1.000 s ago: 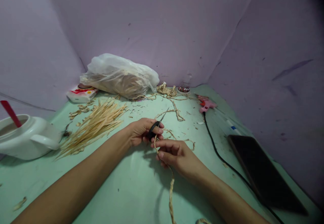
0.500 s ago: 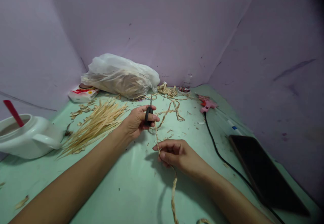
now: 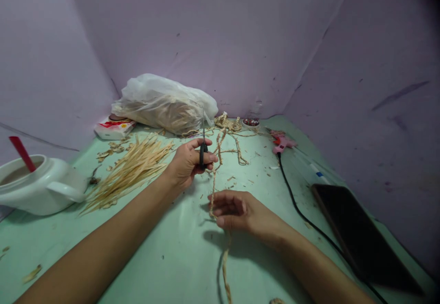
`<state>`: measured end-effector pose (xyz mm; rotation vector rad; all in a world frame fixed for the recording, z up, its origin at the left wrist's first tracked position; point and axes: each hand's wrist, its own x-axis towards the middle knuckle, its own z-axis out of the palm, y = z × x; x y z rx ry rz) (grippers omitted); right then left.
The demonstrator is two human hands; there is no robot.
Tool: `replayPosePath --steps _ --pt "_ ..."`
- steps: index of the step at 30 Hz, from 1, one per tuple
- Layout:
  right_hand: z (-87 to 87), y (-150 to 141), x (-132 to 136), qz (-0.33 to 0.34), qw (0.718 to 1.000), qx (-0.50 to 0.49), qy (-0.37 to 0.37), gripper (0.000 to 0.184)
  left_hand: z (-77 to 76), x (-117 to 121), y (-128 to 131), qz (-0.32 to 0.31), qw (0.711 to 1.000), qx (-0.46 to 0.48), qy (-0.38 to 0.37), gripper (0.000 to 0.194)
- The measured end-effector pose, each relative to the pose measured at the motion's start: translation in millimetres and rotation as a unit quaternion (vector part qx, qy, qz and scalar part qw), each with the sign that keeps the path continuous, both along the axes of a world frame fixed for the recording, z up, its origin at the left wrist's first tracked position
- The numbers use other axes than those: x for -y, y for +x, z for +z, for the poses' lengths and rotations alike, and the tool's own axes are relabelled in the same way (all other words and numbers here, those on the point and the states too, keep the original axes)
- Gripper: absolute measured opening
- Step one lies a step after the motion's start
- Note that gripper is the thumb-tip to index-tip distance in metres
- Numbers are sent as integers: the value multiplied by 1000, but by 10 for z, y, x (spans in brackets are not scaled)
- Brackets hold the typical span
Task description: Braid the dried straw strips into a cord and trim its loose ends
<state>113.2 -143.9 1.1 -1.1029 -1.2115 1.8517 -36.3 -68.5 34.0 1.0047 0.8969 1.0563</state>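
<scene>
My left hand [image 3: 194, 159] is closed around small black-handled scissors [image 3: 203, 155], blades pointing up and away. A twisted straw-coloured cord [image 3: 213, 182] runs down from beside its fingertips toward me. My right hand [image 3: 237, 210] curls loosely about that cord, thumb and fingers slightly apart, with the cord crossing at the fingertips. Below this hand the cord trails to the near edge of the view. Beyond my left fingers, more loops of twisted cord [image 3: 237, 151] lie on the green tabletop [image 3: 172, 258].
On the left are dry flat strips [image 3: 137, 166] and a white pot [image 3: 51, 187] with a red stick. A plastic bag [image 3: 165, 104] sits at the back. To the right lie a pink glue gun [image 3: 283, 142], its black cable [image 3: 292, 198] and a dark phone-like slab [image 3: 364, 235].
My left hand moved away from the right hand, up and left, drawing the cord out between them, and the scissors turned upright. My right hand's fingers have loosened and the cord below shifted left.
</scene>
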Motion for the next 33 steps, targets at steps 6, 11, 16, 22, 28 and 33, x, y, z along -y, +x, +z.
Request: replayPosePath --steps 6,11,16,22,28,33 --pt "31 10 -51 -81 994 -68 24 29 -82 129 176 14 999 -38 16 40" --pt "16 7 -53 -127 990 -65 13 27 -98 135 184 43 997 -57 30 39" --pt "10 19 -58 -156 986 -51 15 27 -64 93 152 54 993 -95 40 39" --pt "-13 33 -71 -194 980 -45 9 27 -12 95 171 67 984 -156 54 39" --pt "30 -1 -62 -219 975 -39 8 33 -31 75 164 73 979 -175 69 41" --pt "47 38 -124 -309 950 -37 -15 26 -29 45 42 28 960 -234 151 37"
